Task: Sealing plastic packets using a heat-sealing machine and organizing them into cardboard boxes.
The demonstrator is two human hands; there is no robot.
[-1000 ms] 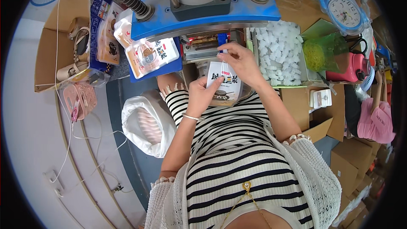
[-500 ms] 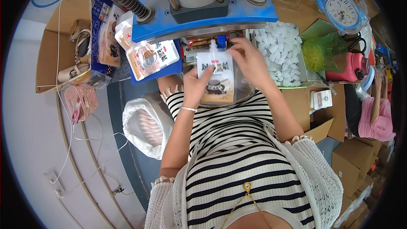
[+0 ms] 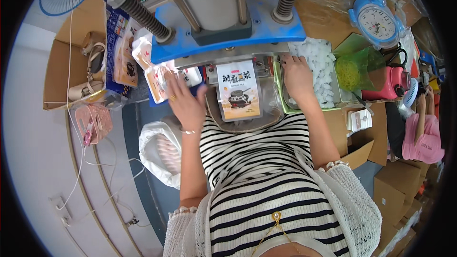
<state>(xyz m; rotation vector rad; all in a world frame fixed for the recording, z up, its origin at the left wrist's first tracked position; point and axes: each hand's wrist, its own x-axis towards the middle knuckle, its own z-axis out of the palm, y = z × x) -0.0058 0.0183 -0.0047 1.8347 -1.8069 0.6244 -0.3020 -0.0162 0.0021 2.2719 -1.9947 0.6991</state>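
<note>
A printed stand-up pouch [image 3: 239, 88], white with a tan lower part, lies at the middle with its top end under the press head [image 3: 233, 52]. Neither hand touches it. My left hand [image 3: 184, 102] is over the stack of similar pouches [image 3: 154, 85] at the left, fingers stretched and slightly blurred; whether they touch the top pouch I cannot tell. My right hand [image 3: 297, 77] reaches over the near-left side of a box of small white plastic spouts [image 3: 321, 64], fingers extended at the spouts. Its fingertips are partly hidden.
The blue press plate [image 3: 271, 14] and its spring posts stand over the middle. At right are a green bag [image 3: 354, 64], a pink bottle [image 3: 392, 83] and a blue alarm clock [image 3: 378, 24]. A white sack [image 3: 154, 162] stands low at left, below an open carton [image 3: 64, 66].
Both hands have let go of the pouch, which now lies under the press. My left hand has moved left to the pouch stack, my right hand right to the spouts.
</note>
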